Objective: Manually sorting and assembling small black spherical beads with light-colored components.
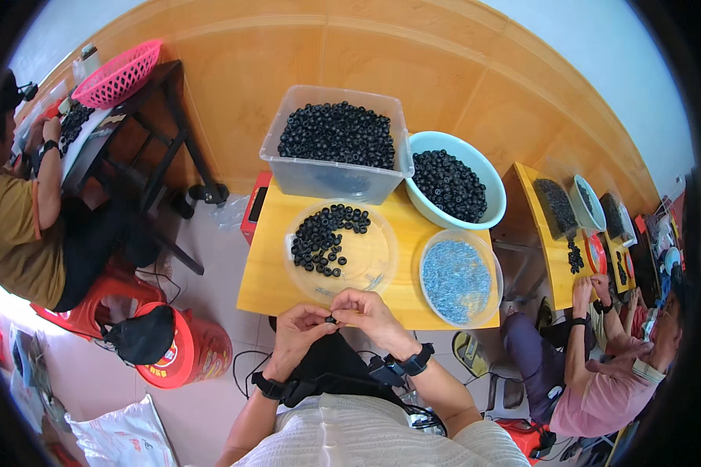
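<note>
the small black ring point(331, 318) lies between the left hand point(302, 328) and the right hand point(370, 315), just short of the near rim of the clear round tray point(375, 261) on the yellow tabletop point(263, 276). the fingers of both hands appear pinched together on it, neither hand clearly nearer; it is too small here to tell which way its hole points. the forearms slant inward from the lower edge, so the fingertips meet at the middle.

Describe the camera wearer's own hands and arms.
The left hand, ungloved, has a black wristband; the right hand, also ungloved, has a black strap with a boxy dark module. The forearms are bare; a pale textured sleeve shows near the right elbow.
</note>
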